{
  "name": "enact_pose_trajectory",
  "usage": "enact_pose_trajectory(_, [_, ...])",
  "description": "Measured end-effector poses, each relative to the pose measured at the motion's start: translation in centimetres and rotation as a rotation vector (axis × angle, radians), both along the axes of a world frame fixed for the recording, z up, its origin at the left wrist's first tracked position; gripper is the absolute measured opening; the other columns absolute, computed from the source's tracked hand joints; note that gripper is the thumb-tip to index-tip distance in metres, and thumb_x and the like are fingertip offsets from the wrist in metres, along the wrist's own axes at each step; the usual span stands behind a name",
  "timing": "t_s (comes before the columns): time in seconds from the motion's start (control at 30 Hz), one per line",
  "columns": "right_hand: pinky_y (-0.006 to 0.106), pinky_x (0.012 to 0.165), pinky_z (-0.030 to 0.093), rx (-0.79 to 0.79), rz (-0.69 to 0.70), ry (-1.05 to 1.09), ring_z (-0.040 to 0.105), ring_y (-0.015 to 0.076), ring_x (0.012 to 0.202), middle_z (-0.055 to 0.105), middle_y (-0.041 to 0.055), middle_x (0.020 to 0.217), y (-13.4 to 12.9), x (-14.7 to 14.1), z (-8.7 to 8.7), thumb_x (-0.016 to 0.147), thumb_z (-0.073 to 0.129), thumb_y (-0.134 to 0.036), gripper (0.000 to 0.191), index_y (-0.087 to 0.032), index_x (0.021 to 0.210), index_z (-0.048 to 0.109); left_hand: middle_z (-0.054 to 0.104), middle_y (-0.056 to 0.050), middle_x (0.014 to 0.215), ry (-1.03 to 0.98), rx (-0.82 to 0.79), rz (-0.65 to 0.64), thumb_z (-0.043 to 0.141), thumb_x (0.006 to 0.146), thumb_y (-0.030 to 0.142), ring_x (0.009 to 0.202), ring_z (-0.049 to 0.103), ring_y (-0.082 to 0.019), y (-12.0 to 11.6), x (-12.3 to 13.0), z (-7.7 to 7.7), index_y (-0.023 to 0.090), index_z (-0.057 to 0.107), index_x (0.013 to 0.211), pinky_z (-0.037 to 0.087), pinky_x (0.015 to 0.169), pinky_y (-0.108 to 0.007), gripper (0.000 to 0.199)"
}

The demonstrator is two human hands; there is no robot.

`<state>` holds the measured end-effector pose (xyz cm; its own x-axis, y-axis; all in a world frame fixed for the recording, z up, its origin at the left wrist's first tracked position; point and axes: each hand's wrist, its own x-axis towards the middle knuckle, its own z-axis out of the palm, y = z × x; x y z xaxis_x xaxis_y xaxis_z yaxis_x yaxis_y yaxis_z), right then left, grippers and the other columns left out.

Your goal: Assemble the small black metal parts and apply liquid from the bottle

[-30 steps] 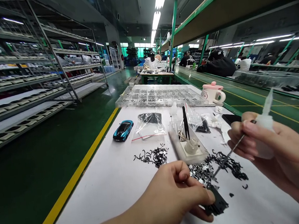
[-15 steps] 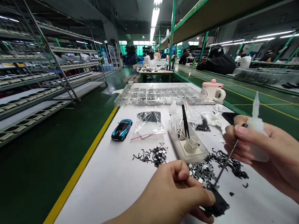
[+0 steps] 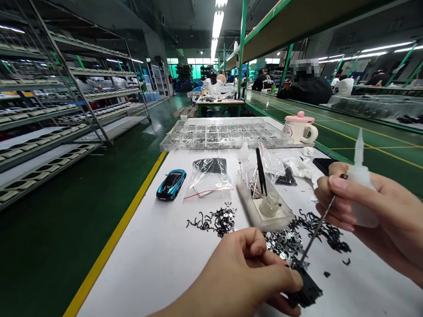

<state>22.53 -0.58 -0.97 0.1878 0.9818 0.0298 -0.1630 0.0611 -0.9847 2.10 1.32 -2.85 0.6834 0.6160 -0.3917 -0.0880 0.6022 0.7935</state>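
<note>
The left hand is closed on the black part, with the thumb pressed on its upper face near the left edge. The black part extends from the grip toward the right, low over the white table.

The right hand is closed around two items. A thin metal rod is pinched between thumb and fingers and slants down to the left; its lower tip is at the far edge of the black part. Whether the tip makes contact cannot be determined. A translucent bottle is held in the same hand, behind the thumb, with its pointed nozzle upward.

Just beyond the black part lies a pile of small metal pieces, with black curved pieces to its right. A holder stands behind the pile and carries a small glass jar and black tweezers. A blue toy car and a clear plastic bag lie to the left of the holder. A compartment tray and a mug stand at the far end.
</note>
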Motion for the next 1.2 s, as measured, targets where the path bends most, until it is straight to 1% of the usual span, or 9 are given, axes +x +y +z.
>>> enact_pose_trajectory(0.1, [0.016,0.042,0.039,-0.003,0.036,-0.031,0.038,0.0068,0.046,0.043,-0.0039,0.055,0.0,0.0,0.0,0.074,0.076,-0.041,0.034,-0.021,0.064,0.049,0.061,0.007,0.065,-0.005,-0.001,0.003,0.071,0.061,0.007,0.047,0.063,-0.010,0.1,0.1,0.0,0.020,0.029,0.068,0.048,0.044,-0.014,0.044])
enact_pose_trajectory(0.5, [0.017,0.043,0.039,0.001,0.038,-0.036,0.038,0.0071,0.048,0.043,-0.0041,0.055,0.2,-0.1,-0.3,0.078,0.073,-0.040,0.034,-0.021,0.063,0.048,0.061,0.006,0.065,-0.029,0.005,0.010,0.072,0.062,0.007,0.046,0.062,-0.010,0.1,-0.1,-0.3,0.020,0.029,0.068,0.048,0.044,-0.015,0.045])
enact_pose_trajectory(0.63, [0.017,0.045,0.039,-0.003,0.089,-0.068,0.039,0.0067,0.049,0.044,-0.0038,0.055,0.3,0.0,-0.4,0.080,0.070,-0.040,0.035,-0.020,0.062,0.048,0.061,0.006,0.066,-0.024,0.006,0.015,0.071,0.063,0.007,0.046,0.062,-0.009,0.1,0.0,-0.2,0.019,0.029,0.068,0.047,0.044,-0.014,0.043])
enact_pose_trajectory(0.7, [0.018,0.043,0.037,0.014,0.056,-0.071,0.038,0.0070,0.048,0.043,-0.0039,0.055,0.6,0.2,-0.4,0.079,0.071,-0.041,0.035,-0.020,0.062,0.048,0.060,0.006,0.065,-0.017,0.004,0.014,0.071,0.062,0.007,0.047,0.062,-0.009,0.0,0.1,-0.2,0.020,0.029,0.068,0.048,0.045,-0.015,0.044])
enact_pose_trajectory(0.77, [0.019,0.042,0.036,0.047,-0.017,-0.072,0.037,0.0076,0.048,0.043,-0.0040,0.056,1.1,0.5,-0.3,0.078,0.072,-0.040,0.033,-0.021,0.065,0.048,0.060,0.006,0.065,-0.022,0.008,0.011,0.071,0.062,0.008,0.047,0.062,-0.010,0.0,0.1,-0.3,0.020,0.029,0.068,0.048,0.045,-0.016,0.044])
enact_pose_trajectory(0.87, [0.022,0.047,0.037,0.117,-0.136,-0.097,0.040,0.0093,0.053,0.046,-0.0036,0.059,1.9,1.3,-0.1,0.080,0.072,-0.038,0.028,-0.022,0.069,0.051,0.060,0.006,0.065,-0.015,0.028,0.015,0.072,0.063,0.009,0.048,0.062,-0.010,0.0,0.0,-0.1,0.020,0.029,0.068,0.049,0.047,-0.017,0.044])
enact_pose_trajectory(0.97, [0.025,0.051,0.036,0.179,-0.219,-0.129,0.044,0.0115,0.059,0.051,-0.0028,0.065,2.2,1.9,-0.1,0.081,0.071,-0.037,0.024,-0.024,0.072,0.053,0.060,0.006,0.070,0.041,0.055,0.007,0.072,0.067,0.011,0.052,0.063,-0.009,0.1,-0.2,0.4,0.020,0.029,0.069,0.050,0.052,-0.018,0.043])
enact_pose_trajectory(1.07, [0.027,0.053,0.035,0.210,-0.236,-0.189,0.045,0.0131,0.060,0.054,-0.0027,0.066,2.1,1.8,-0.4,0.081,0.070,-0.040,0.022,-0.025,0.075,0.055,0.059,0.006,0.073,0.071,0.105,0.030,0.071,0.068,0.010,0.055,0.062,-0.009,0.2,-0.5,0.9,0.019,0.030,0.069,0.049,0.055,-0.019,0.042])
enact_pose_trajectory(1.2, [0.028,0.055,0.038,0.216,-0.193,-0.304,0.048,0.0134,0.060,0.059,-0.0026,0.070,1.8,1.0,-1.2,0.078,0.073,-0.043,0.021,-0.026,0.079,0.060,0.056,0.005,0.076,0.082,0.227,0.102,0.071,0.069,0.010,0.059,0.060,-0.009,0.2,-0.6,1.3,0.018,0.033,0.066,0.049,0.059,-0.022,0.039])
